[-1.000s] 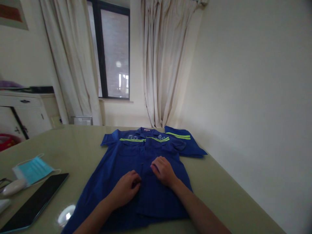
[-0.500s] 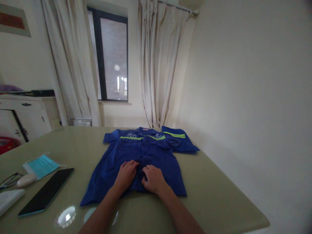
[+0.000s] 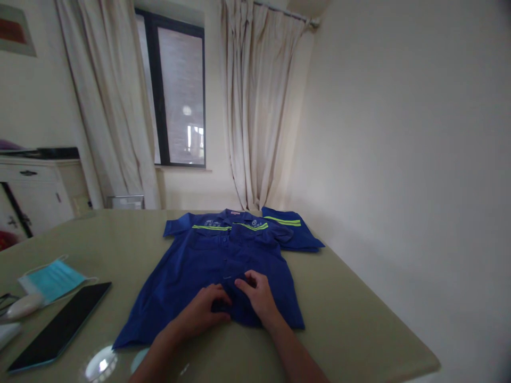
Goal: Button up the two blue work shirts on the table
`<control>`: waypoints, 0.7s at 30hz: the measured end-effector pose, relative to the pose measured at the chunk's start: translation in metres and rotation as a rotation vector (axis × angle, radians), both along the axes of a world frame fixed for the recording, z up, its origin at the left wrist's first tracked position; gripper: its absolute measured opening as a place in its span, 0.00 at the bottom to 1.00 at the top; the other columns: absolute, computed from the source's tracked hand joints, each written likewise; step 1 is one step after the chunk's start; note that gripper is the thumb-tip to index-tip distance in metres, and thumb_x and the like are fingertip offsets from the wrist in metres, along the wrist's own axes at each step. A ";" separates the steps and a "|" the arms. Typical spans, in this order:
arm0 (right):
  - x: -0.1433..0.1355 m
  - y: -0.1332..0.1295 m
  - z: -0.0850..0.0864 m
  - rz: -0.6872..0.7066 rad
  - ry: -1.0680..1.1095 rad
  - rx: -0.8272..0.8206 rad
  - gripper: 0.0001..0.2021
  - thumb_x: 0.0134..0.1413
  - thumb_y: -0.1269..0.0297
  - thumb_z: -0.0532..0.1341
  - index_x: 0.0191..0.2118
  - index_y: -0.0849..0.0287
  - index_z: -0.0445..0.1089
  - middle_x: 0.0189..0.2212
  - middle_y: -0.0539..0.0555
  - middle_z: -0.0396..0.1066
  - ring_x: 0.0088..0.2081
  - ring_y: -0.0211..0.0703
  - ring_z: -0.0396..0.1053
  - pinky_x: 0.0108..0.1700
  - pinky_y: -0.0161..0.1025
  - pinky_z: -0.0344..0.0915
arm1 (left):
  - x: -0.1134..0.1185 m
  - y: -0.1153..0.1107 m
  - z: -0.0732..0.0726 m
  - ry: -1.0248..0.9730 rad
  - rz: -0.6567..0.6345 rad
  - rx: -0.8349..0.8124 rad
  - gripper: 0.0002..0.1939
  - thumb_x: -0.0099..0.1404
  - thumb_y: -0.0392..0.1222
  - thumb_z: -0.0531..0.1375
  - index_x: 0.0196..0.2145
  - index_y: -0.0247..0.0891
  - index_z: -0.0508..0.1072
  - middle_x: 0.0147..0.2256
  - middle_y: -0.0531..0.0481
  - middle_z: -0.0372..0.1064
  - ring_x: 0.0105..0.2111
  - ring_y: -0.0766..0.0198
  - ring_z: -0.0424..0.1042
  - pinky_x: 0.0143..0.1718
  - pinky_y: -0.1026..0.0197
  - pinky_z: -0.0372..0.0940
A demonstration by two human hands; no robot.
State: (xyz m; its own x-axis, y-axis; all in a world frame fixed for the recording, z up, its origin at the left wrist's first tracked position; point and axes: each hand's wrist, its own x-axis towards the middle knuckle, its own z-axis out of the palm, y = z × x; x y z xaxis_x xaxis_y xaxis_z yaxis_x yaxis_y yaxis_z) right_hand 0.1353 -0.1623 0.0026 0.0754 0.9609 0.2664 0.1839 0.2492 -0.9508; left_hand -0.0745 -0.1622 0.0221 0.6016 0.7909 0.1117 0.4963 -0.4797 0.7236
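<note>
A blue short-sleeved work shirt (image 3: pixel 171 282) lies spread face up on the table, its collar away from me. Yellow-green stripes cross its chest and a buttoned front runs down the middle. My left hand (image 3: pixel 207 307) is at the lower front near the hem, fingers curled over the cloth and thumb below them. To its right, my right hand (image 3: pixel 258 295) pinches the front edge of the shirt between thumb and fingers. The fingertips partly hide the cloth they hold, and no button shows there.
A folded blue garment (image 3: pixel 299 231) with a yellow-green stripe lies behind the shirt's right sleeve. On the left of the table (image 3: pixel 351 319) are a blue face mask (image 3: pixel 56 279), a dark tablet-like slab (image 3: pixel 64 324) and a pale mouse-like object (image 3: pixel 26 306). A wall bounds the right side.
My left hand has moved nearer me, down to the hem, and turned sideways. My right hand has shifted slightly right, its fingers now pinching the front edge. The view has turned slightly right.
</note>
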 end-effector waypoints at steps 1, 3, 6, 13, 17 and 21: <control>-0.001 0.000 -0.001 0.021 0.033 -0.006 0.14 0.50 0.52 0.68 0.28 0.58 0.72 0.22 0.45 0.64 0.27 0.38 0.61 0.31 0.35 0.57 | 0.000 0.001 -0.001 -0.031 0.003 -0.002 0.08 0.60 0.45 0.67 0.38 0.44 0.81 0.42 0.51 0.78 0.44 0.56 0.73 0.47 0.59 0.63; -0.003 -0.001 -0.003 0.050 0.060 -0.006 0.12 0.51 0.54 0.66 0.30 0.59 0.73 0.24 0.47 0.66 0.27 0.39 0.63 0.31 0.35 0.58 | 0.000 0.004 -0.002 -0.076 0.024 -0.003 0.07 0.61 0.45 0.66 0.37 0.43 0.81 0.38 0.52 0.79 0.40 0.58 0.75 0.43 0.60 0.64; -0.006 -0.004 -0.005 -0.031 -0.023 0.034 0.11 0.53 0.55 0.64 0.32 0.59 0.72 0.24 0.48 0.67 0.28 0.41 0.64 0.32 0.36 0.60 | 0.000 0.007 -0.004 -0.123 0.116 0.020 0.08 0.61 0.47 0.67 0.36 0.44 0.83 0.37 0.51 0.81 0.40 0.56 0.77 0.44 0.60 0.65; -0.017 -0.021 0.001 -0.078 -0.285 0.172 0.09 0.60 0.58 0.61 0.33 0.57 0.71 0.26 0.49 0.70 0.28 0.41 0.67 0.31 0.35 0.59 | -0.002 0.012 -0.004 -0.301 0.214 0.026 0.15 0.68 0.52 0.59 0.41 0.44 0.83 0.40 0.50 0.82 0.41 0.55 0.78 0.45 0.59 0.66; -0.020 -0.023 0.003 -0.084 -0.352 0.209 0.08 0.61 0.59 0.61 0.33 0.57 0.71 0.26 0.50 0.72 0.29 0.42 0.69 0.32 0.35 0.60 | -0.004 0.011 -0.005 -0.220 0.386 0.137 0.16 0.68 0.55 0.59 0.36 0.43 0.81 0.31 0.52 0.79 0.31 0.58 0.75 0.36 0.60 0.64; -0.018 -0.020 0.002 -0.165 -0.329 0.208 0.10 0.62 0.57 0.61 0.34 0.57 0.72 0.27 0.51 0.73 0.30 0.43 0.71 0.33 0.35 0.62 | -0.004 0.014 -0.010 -0.263 0.331 0.011 0.16 0.60 0.54 0.66 0.39 0.41 0.80 0.28 0.53 0.77 0.30 0.58 0.75 0.33 0.61 0.65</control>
State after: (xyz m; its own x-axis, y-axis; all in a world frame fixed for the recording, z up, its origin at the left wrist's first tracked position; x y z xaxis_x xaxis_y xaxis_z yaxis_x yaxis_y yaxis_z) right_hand 0.1171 -0.1825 0.0042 0.1024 0.8664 0.4888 0.5232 0.3710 -0.7672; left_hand -0.0783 -0.1478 0.0126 0.2653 0.9345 0.2373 0.4236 -0.3341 0.8420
